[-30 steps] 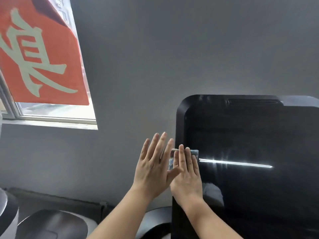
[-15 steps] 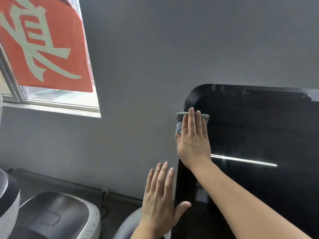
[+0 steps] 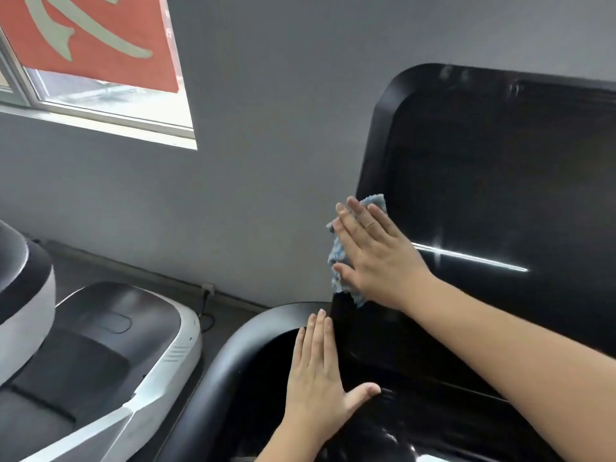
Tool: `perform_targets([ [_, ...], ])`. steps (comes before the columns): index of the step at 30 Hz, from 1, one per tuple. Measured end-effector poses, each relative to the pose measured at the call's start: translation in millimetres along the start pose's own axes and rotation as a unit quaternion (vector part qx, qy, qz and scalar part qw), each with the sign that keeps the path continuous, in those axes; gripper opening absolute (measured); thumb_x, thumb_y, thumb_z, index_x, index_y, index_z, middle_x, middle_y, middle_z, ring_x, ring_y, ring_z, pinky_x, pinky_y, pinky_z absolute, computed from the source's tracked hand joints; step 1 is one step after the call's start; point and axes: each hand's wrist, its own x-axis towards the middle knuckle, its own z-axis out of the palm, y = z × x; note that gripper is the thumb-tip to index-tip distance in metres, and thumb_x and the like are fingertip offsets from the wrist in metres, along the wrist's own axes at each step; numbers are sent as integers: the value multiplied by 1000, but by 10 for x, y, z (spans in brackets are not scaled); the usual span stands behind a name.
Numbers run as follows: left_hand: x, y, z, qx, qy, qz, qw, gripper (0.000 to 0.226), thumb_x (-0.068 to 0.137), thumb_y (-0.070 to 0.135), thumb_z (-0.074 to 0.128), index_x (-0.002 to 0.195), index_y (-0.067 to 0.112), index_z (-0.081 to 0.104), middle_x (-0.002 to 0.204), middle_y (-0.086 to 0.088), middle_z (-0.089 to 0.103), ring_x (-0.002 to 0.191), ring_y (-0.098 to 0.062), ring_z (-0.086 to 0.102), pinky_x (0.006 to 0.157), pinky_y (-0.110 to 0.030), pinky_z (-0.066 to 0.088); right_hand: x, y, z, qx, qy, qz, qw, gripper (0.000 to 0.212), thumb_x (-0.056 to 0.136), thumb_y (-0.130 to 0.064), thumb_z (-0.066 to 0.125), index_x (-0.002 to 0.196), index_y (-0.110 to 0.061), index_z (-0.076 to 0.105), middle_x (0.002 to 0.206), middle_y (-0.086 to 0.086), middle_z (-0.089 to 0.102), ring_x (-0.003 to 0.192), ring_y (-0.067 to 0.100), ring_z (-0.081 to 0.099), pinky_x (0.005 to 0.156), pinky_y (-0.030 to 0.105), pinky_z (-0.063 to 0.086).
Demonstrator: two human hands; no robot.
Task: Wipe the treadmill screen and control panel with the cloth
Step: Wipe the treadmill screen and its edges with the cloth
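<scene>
At the far left, one white and black exercise machine (image 3: 100,355) is cut off by the frame edge, so its type is hard to tell. Above it, one window (image 3: 110,108) carries one red banner (image 3: 96,38) with pale lettering, only partly in view. A grey wall (image 3: 266,128) fills the middle, with one dark cable (image 3: 205,306) trailing near its foot.

Two hands show. The left hand (image 3: 320,381) lies flat, fingers (image 3: 316,338) straight and together, gripping nothing, on the curved black edge of the control panel (image 3: 416,411) below the screen. The panel's lower part runs out of frame.

The right hand (image 3: 380,258) is pressed flat, fingers released and extended, pinning one blue cloth (image 3: 338,258) against the left edge of the treadmill screen (image 3: 500,178). Most of the cloth is hidden under the palm; only its fringe peeks out above and left. The one screen is dark, cut off at right, with one bright streak of reflected light.
</scene>
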Motion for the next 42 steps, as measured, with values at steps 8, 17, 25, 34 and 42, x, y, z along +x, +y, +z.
perform_targets([
  [8,119,56,118,5,133,30,991,107,91,80,44,154,-4,22,162,-23,25,152,-39,22,118,-56,24,92,2,-80,53,16,92,994,75,100,-49,26,155,2,21,166,19,11,154,34,-7,124,48,1],
  [17,391,147,67,50,224,91,969,110,85,86,35,153,-1,26,159,-20,32,148,-36,32,112,-51,34,612,859,-264,-2,28,14,1000,77,100,-55,23,151,1,36,162,19,26,154,32,8,124,45,4],
  [25,1148,361,-419,75,199,108,971,107,91,82,37,154,-4,25,164,-23,23,153,-37,21,119,-51,23,1075,1306,-559,16,4,154,988,79,99,-57,6,158,-4,2,168,12,-2,153,26,-17,122,41,-14],
  [34,2160,528,-950,91,211,127,965,102,96,78,30,156,-4,24,166,-22,17,154,-34,18,118,-49,22,1152,1627,-726,32,-35,149,988,85,96,-64,0,159,-9,0,169,8,-4,154,22,-15,123,38,-11],
  [42,2493,603,-919,65,219,84,970,102,97,77,29,155,-5,23,166,-20,17,155,-33,16,119,-48,22,1158,1626,-698,65,3,251,966,87,94,-63,-2,159,-6,5,168,13,3,155,27,-8,125,45,-4],
])
